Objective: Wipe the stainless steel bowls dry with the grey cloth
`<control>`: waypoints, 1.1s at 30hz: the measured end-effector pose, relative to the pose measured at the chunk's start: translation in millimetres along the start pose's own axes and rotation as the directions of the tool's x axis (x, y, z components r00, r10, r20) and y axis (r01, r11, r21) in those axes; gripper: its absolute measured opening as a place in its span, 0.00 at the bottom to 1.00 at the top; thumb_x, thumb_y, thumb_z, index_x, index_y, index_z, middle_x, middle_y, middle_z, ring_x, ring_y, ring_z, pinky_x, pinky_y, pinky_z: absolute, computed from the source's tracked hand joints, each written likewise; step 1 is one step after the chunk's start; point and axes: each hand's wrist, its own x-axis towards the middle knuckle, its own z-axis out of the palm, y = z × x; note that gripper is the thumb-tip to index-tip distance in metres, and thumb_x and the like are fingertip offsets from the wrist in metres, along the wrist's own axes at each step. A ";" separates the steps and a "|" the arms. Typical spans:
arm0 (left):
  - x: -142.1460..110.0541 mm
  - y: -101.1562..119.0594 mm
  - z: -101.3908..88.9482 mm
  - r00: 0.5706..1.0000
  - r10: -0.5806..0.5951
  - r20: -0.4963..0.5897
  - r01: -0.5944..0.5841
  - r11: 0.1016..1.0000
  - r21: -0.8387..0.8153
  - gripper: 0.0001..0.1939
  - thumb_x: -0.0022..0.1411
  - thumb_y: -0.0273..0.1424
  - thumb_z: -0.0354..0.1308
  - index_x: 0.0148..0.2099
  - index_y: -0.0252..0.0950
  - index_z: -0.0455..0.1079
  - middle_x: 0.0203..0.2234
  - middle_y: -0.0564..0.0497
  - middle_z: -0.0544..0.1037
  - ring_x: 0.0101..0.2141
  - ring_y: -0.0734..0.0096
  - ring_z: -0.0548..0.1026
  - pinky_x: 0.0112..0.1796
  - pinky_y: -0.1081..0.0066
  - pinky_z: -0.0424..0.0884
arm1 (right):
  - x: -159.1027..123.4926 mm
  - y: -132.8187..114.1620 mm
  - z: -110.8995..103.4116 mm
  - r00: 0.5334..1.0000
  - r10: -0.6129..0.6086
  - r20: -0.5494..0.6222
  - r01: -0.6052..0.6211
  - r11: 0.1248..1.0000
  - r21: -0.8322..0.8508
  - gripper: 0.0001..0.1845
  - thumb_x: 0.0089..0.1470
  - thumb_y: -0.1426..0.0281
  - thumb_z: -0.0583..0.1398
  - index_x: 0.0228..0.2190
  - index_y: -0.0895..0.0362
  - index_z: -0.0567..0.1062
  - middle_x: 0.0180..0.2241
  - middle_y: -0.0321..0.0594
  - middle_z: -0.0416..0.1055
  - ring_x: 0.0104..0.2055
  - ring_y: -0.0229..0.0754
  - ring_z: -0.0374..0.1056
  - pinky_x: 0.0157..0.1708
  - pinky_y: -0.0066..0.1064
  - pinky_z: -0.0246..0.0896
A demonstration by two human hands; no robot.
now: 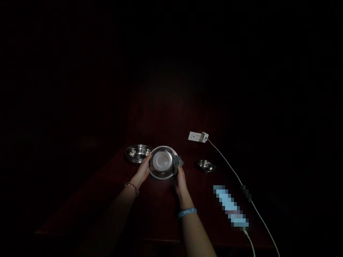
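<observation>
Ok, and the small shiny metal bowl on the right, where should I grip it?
I'd pinch the left rim of the bowl, thumb inside, fingers outside, coming from the left with the right hand once that is free. It looks open side up, so the rim offers an edge; the thin white cable runs past its right.

White power strip [195,136], white cable [227,161], reddish table [158,210]
</observation>
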 end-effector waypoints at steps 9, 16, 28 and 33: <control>-8.1 -5.5 7.1 0.999 0.039 0.021 -0.039 0.999 -0.034 0.12 0.65 0.35 0.59 0.47 0.33 0.76 0.45 0.43 0.82 0.51 0.61 0.77 0.56 0.64 0.70 | -3.2 -2.8 2.8 0.999 -0.018 0.045 0.018 1.000 0.003 0.18 0.49 0.55 0.65 0.37 0.55 0.79 0.39 0.41 0.81 0.51 0.44 0.74 0.55 0.38 0.67; -14.8 -11.9 11.6 0.997 0.015 0.074 -0.013 1.000 -0.027 0.18 0.70 0.40 0.50 0.50 0.36 0.75 0.46 0.41 0.81 0.52 0.60 0.77 0.56 0.62 0.69 | -1.5 -3.8 0.0 1.000 -0.003 0.012 0.001 0.993 0.119 0.08 0.52 0.62 0.64 0.33 0.52 0.78 0.37 0.36 0.80 0.41 0.38 0.76 0.45 0.28 0.72; -6.3 -27.0 11.6 0.995 -0.081 0.058 0.084 0.995 -0.050 0.21 0.71 0.41 0.48 0.56 0.36 0.72 0.50 0.40 0.80 0.52 0.61 0.77 0.55 0.61 0.71 | -19.6 -8.8 16.6 0.992 0.043 0.120 -0.049 0.997 0.054 0.19 0.54 0.57 0.65 0.46 0.49 0.78 0.50 0.35 0.78 0.51 0.39 0.74 0.49 0.31 0.70; 2.0 -20.6 9.9 1.000 -0.003 -0.011 0.001 0.984 -0.177 0.20 0.71 0.39 0.49 0.57 0.35 0.72 0.50 0.43 0.80 0.50 0.64 0.78 0.51 0.66 0.74 | -21.0 -3.5 15.8 0.983 0.102 0.156 -0.100 0.995 -0.025 0.18 0.52 0.60 0.68 0.44 0.50 0.79 0.46 0.35 0.80 0.49 0.39 0.75 0.51 0.34 0.69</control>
